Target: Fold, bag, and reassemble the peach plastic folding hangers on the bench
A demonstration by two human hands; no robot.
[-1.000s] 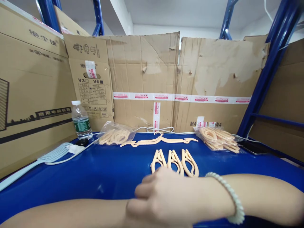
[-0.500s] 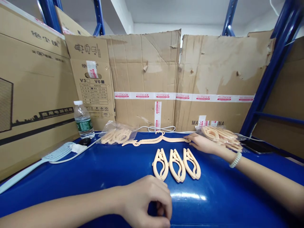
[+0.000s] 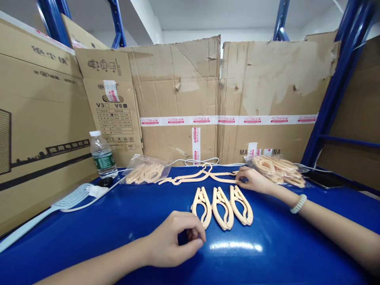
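The left carton (image 3: 41, 114) carries Chinese lettering, 商用电脑机箱 along its dark skyline band, while the narrower carton panel (image 3: 111, 75) behind reads V3 and V6, V6's box filled in; the table printed beneath is too fine to read. On the back cardboard (image 3: 267, 87), strips of tape break a word into "MA" and "INA". The bottle (image 3: 103, 158) has a green label whose text is illegible. Two unfolded hangers (image 3: 222, 179) lie overlapping at the rear of the blue tabletop (image 3: 118, 221); the right hand (image 3: 252, 180) pinches the nearer one's right end, its fingers hiding the tip. The left hand (image 3: 175, 239) curls, thumb and forefinger narrowed nearly together, palm out of sight, covering part of the leftmost of three folded hangers (image 3: 230, 211). Clear plastic blurs the bagged hangers (image 3: 276, 170) at right. Both forearms are cut off by the frame.
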